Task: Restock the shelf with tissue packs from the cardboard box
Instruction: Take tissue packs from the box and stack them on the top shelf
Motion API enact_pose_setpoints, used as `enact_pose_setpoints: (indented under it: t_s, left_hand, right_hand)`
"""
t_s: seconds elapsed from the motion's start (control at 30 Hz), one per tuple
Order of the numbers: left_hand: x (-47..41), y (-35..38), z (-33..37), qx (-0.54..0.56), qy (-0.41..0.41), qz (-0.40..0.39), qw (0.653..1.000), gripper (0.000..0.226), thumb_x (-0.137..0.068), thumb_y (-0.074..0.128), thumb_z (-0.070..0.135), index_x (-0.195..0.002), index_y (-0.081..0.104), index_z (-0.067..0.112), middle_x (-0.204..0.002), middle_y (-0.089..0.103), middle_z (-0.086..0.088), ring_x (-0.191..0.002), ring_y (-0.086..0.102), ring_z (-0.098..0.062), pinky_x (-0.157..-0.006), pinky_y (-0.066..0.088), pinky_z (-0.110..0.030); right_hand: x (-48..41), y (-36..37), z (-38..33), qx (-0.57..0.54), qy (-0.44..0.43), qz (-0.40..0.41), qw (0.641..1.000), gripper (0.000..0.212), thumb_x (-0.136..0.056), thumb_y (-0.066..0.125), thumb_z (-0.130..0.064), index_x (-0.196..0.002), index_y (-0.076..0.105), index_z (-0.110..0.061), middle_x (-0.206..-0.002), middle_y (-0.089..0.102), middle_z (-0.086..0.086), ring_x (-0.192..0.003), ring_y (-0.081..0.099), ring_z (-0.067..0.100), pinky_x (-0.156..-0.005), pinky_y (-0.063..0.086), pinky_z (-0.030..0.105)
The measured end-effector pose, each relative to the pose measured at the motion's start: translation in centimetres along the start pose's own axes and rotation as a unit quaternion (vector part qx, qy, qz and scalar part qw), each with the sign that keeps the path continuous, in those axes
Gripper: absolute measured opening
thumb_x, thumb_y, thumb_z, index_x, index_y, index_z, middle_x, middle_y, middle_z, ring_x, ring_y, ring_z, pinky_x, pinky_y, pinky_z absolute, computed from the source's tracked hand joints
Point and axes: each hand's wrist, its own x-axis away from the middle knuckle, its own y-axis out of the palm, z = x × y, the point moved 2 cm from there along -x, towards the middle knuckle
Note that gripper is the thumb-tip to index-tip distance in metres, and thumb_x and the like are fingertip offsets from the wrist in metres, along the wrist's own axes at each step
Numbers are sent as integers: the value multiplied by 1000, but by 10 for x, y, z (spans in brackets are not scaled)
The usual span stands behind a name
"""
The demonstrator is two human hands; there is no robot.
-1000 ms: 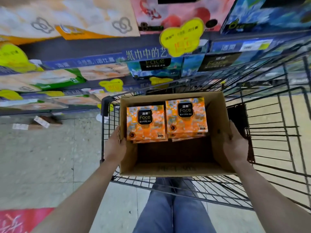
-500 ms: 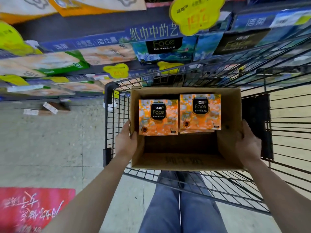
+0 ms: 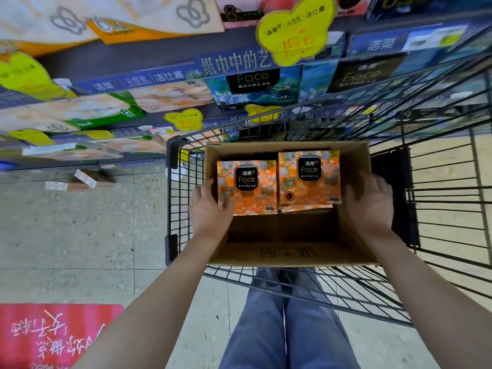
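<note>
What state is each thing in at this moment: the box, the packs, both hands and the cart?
Brown cardboard box: open-topped, sitting in the cart, near half empty.
Left orange tissue pack: lying flat in the box, gripped at its left edge.
Right orange tissue pack: lying flat, on another pack.
Left hand: grasping the left pack.
Right hand: inside the box beside the right pack; contact unclear.
Black wire shopping cart: carrying the box.

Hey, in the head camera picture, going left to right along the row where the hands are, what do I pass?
Grey floor → cart's left wire wall → left hand → left orange tissue pack → right orange tissue pack → right hand → cart's right wire side.
</note>
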Motion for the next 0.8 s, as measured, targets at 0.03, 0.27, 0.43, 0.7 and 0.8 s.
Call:
enact_pose_setpoints:
  t_s: [0.03, 0.27, 0.43, 0.7, 0.8]
  left_hand:
    - [-2, 2, 4, 15, 5, -19, 1000, 59, -90, 67, 38, -141, 50, 16, -132, 54, -6, -119, 55, -25, -98, 52, -47]
    - [-18, 18, 15, -21, -9, -73, 997, 81, -90, 68, 49, -153, 32, 14, -146, 45, -8, -135, 42, -29, -109, 43, -44]
    - [-25, 22, 19, 15, -46, -66, 997, 86, -87, 72, 44, -156, 29, 16, -150, 42, -8, -139, 41, -28, -114, 41, -46]
    - [-34, 27, 56, -12, 31, -39, 999, 85, -90, 71, 47, -157, 29, 15, -157, 37, -7, -145, 32, -28, -121, 30, -42]
    - [-40, 36, 70, 6, 41, -65, 997, 83, -89, 71, 52, -155, 34, 17, -156, 39, -3, -144, 34, -24, -119, 33, -41]
  right_hand:
    - [-3, 0, -8, -4, -20, 0, 1000, 43, -97, 63, -26, -135, 59, -6, -126, 64, 20, -117, 57, 40, -99, 46, 48]
    - [-32, 22, -41, -55, 47, -144, 987, 69, -88, 76, -40, -146, 50, -13, -138, 53, 14, -130, 50, 34, -102, 46, 44]
    - [-43, 32, -39, -71, 94, -129, 985, 83, -81, 83, -43, -147, 45, -13, -143, 44, 13, -132, 49, 33, -107, 46, 46]
    - [-52, 51, -28, -79, 161, -200, 963, 102, -74, 84, -55, -152, 35, -11, -145, 50, 17, -136, 46, 38, -112, 41, 48]
    - [-50, 53, -28, -96, 172, -213, 957, 88, -79, 82, -53, -146, 44, -10, -141, 56, 16, -132, 52, 36, -105, 44, 43]
